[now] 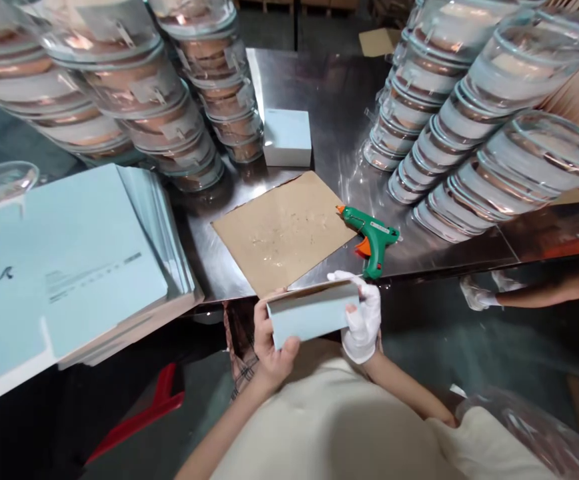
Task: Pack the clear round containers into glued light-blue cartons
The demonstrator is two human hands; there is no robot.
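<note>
Between my two hands, close to my body at the table's front edge, is a folded light-blue card with a brown inner side. My bare left hand grips its left end, thumb on the blue face. My right hand, in a white glove with a bare thumb tip, holds the other end. Just beyond lies a flat brown cardboard sheet with glossy specks on it. A green glue gun with an orange trigger rests on its side at the sheet's right, nozzle pointing left over the sheet's corner.
A large stack of light-blue printed cards is at the left. Tall stacks of clear round containers stand behind it, and more containers lean at the right. A small pale-blue box sits at the back. Another person's leg shows at right.
</note>
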